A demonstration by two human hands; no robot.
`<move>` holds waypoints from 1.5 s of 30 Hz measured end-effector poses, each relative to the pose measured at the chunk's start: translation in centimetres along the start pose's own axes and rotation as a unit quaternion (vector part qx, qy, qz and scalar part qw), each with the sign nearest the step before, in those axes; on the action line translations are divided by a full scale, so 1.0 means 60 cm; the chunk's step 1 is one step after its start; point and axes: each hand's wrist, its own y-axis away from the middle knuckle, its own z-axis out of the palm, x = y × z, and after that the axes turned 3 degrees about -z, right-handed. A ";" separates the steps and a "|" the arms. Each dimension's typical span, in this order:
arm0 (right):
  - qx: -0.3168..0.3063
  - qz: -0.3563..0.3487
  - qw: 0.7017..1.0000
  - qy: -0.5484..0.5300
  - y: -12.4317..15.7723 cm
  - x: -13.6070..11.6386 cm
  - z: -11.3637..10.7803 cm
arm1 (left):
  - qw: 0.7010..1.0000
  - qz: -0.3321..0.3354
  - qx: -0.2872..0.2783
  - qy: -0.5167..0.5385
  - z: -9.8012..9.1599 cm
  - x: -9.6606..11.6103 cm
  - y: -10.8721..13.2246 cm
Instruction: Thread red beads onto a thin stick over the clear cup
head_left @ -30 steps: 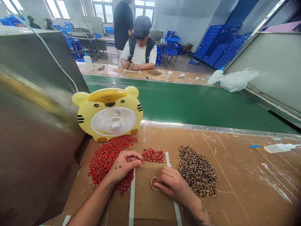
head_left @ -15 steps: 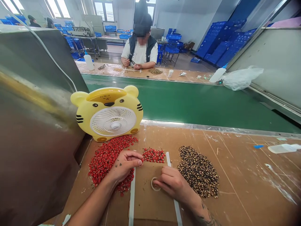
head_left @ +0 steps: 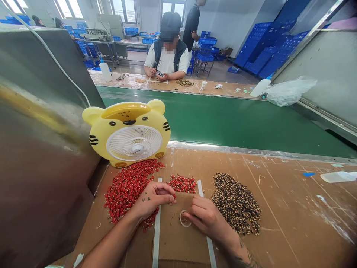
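My left hand (head_left: 156, 197) is closed in a pinch over the upper left of a cardboard sheet (head_left: 181, 245), with a small red piece (head_left: 174, 196) between thumb and fingertips. My right hand (head_left: 205, 214) is curled, its fingertips at a small white ring-shaped item (head_left: 182, 220) on the sheet; what they pinch, if anything, is hidden. Beside my left hand spreads a large heap of small red pieces (head_left: 125, 190) with pale and dark tips. A smaller red pile (head_left: 182, 184) lies at the sheet's far edge. Right of my right hand is a heap of black-and-tan pieces (head_left: 234, 201).
A yellow animal-faced fan (head_left: 97, 126) stands behind the red heap. Beyond runs a green belt (head_left: 237, 123), with a co-worker (head_left: 167, 59) seated across it. At left rises a metal cabinet (head_left: 50, 149). A white bottle (head_left: 337, 176) lies far right.
My left hand has moved slightly right and nearer, away from the small red pile, holding the red piece. My right hand has stayed put. Another person now shows standing behind the co-worker.
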 end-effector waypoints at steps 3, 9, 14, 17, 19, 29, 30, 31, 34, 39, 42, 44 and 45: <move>-0.026 0.017 0.999 -0.038 0.003 -0.002 -0.012 | 1.000 -0.014 -0.002 -0.011 0.004 -0.001 0.002; 0.143 0.157 0.965 -0.153 0.000 -0.002 -0.029 | 0.999 -0.026 -0.013 -0.032 0.008 -0.005 0.001; 0.220 0.190 0.938 -0.190 -0.015 -0.008 -0.017 | 0.999 -0.032 -0.014 -0.034 0.012 0.000 0.002; 0.221 0.188 0.937 -0.194 -0.022 -0.012 -0.014 | 0.999 -0.030 -0.016 -0.042 0.013 0.002 0.004; 0.223 0.191 0.937 -0.190 -0.026 -0.014 -0.015 | 0.998 -0.031 -0.020 -0.045 0.012 0.000 0.005; 0.213 0.188 0.947 -0.146 -0.033 -0.019 -0.010 | 0.998 -0.030 -0.025 -0.049 0.015 0.003 0.006; 0.216 0.188 0.948 -0.141 -0.031 -0.018 -0.010 | 0.998 -0.030 -0.024 -0.049 0.016 0.005 0.006; 0.219 0.191 0.947 -0.137 -0.029 -0.017 -0.011 | 0.998 -0.031 -0.023 -0.049 0.016 0.006 0.007; 0.221 0.198 0.944 -0.146 -0.017 -0.012 -0.020 | 0.998 -0.035 -0.018 -0.048 0.015 0.007 0.006; 0.139 0.173 0.970 -0.104 0.000 -0.014 -0.031 | 0.999 -0.033 -0.006 -0.040 0.013 0.004 0.006; 0.042 0.141 0.987 -0.058 0.006 -0.017 -0.029 | 0.999 -0.027 -0.007 -0.045 0.011 0.001 0.005; 0.018 0.151 0.987 -0.043 0.012 -0.010 -0.032 | 0.999 -0.023 -0.010 -0.048 0.010 0.000 0.004; 0.025 0.168 0.985 -0.034 0.015 -0.003 -0.037 | 0.999 -0.021 -0.010 -0.049 0.009 -0.001 0.003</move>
